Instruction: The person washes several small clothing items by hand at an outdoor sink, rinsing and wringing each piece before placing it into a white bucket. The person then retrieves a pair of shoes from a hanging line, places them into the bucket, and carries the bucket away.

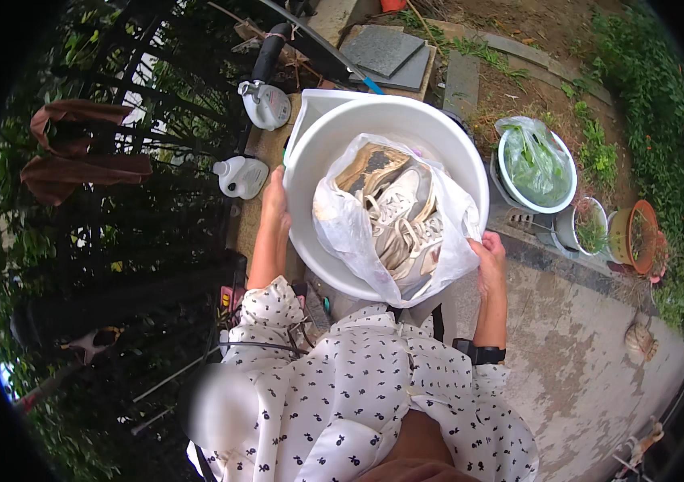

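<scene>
A large round white plastic basin (342,126) is in front of my body. In it lies an open translucent white plastic bag (342,229), its mouth spread and its lower right side draped over the basin's rim. Worn sneakers with pale laces (399,199) are inside the bag, along with a shoe showing a worn tan and dark sole (375,165). My left hand (275,199) grips the basin's left rim, its fingers partly hidden. At the lower right rim, my right hand (489,256) has the bag's edge between thumb and fingers.
Two white plastic jugs (244,177) stand left of the basin, beside a dark fence. To the right are a tub holding bagged green leaves (538,165), a white planter (589,226) and an orange-rimmed pot (642,237). Grey stone slabs (387,54) lie beyond the basin.
</scene>
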`<action>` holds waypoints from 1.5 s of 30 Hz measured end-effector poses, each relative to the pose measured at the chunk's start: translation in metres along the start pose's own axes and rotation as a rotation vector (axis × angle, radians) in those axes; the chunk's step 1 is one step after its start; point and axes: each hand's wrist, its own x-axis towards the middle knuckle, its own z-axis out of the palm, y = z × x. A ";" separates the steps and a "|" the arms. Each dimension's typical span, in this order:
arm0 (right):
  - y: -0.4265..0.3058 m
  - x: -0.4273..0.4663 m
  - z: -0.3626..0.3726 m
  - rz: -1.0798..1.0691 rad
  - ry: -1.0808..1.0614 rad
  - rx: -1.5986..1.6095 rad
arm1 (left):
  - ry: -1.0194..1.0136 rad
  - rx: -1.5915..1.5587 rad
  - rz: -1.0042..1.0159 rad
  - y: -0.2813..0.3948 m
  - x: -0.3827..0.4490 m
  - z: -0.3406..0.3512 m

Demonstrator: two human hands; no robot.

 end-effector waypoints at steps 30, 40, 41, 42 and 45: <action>0.031 -0.388 -0.504 -0.269 1.347 0.652 | -1.453 0.652 -0.301 -0.292 -0.484 0.587; 0.102 -0.500 -0.631 -0.360 1.744 0.862 | -1.879 0.761 -0.341 -0.456 -0.746 0.697; 0.107 -0.514 -0.650 -0.345 1.778 0.858 | -1.890 0.710 -0.325 -0.475 -0.771 0.700; 0.110 -0.528 -0.668 -0.339 1.802 0.846 | -1.898 0.909 -0.394 -0.490 -0.794 0.712; 0.117 -0.573 -0.725 -0.355 1.835 0.869 | -1.831 0.943 -0.407 -0.531 -0.866 0.718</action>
